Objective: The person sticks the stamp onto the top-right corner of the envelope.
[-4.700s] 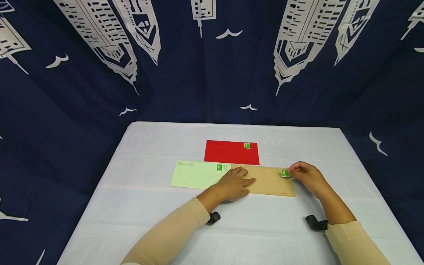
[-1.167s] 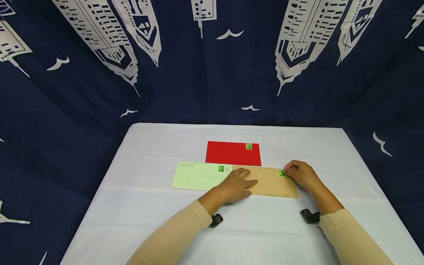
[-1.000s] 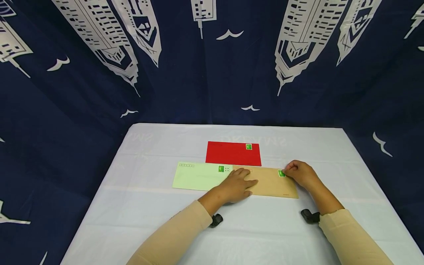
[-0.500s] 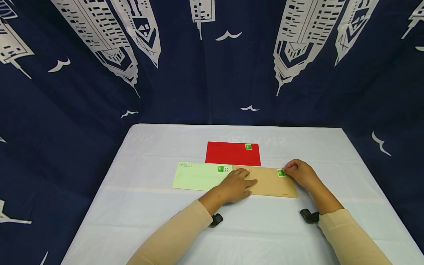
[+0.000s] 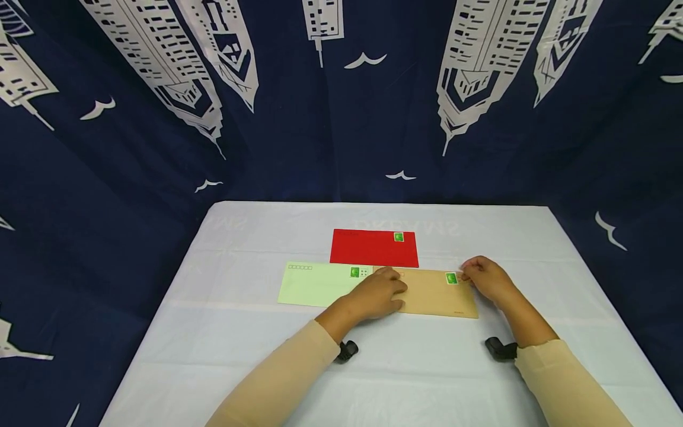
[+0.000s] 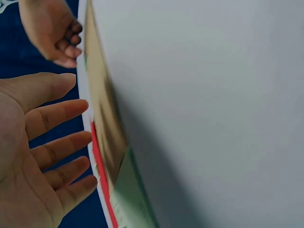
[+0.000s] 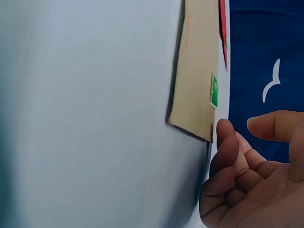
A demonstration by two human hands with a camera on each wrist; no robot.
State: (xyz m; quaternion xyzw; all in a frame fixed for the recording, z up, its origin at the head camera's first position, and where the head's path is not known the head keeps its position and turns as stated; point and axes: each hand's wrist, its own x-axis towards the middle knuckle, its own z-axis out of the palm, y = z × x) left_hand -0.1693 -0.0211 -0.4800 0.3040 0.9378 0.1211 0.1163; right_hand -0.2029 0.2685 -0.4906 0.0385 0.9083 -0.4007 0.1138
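A brown envelope (image 5: pixel 432 299) lies on the white table, with a green postage stamp (image 5: pixel 451 278) at its upper right corner. My left hand (image 5: pixel 376 293) is over the brown envelope's left end, its fingers spread in the left wrist view. My right hand (image 5: pixel 487 279) hovers by the stamped corner. In the right wrist view, the right thumb and index finger are apart with nothing between them, and the stamp (image 7: pixel 214 92) lies free of the fingertips. The other right fingers are loosely bent.
A pale green envelope (image 5: pixel 315 284) with a green stamp (image 5: pixel 354 271) adjoins the brown one on the left. Behind them lies a red envelope (image 5: pixel 368 248), also stamped. A dark blue printed cloth (image 5: pixel 331 136) hangs past the table's (image 5: pixel 256 362) far edge.
Earlier the right fingers held, then pressed, the stamp at the brown envelope's corner; now they have let go and drawn slightly right. The left hand has shifted slightly left, its fingers less spread.
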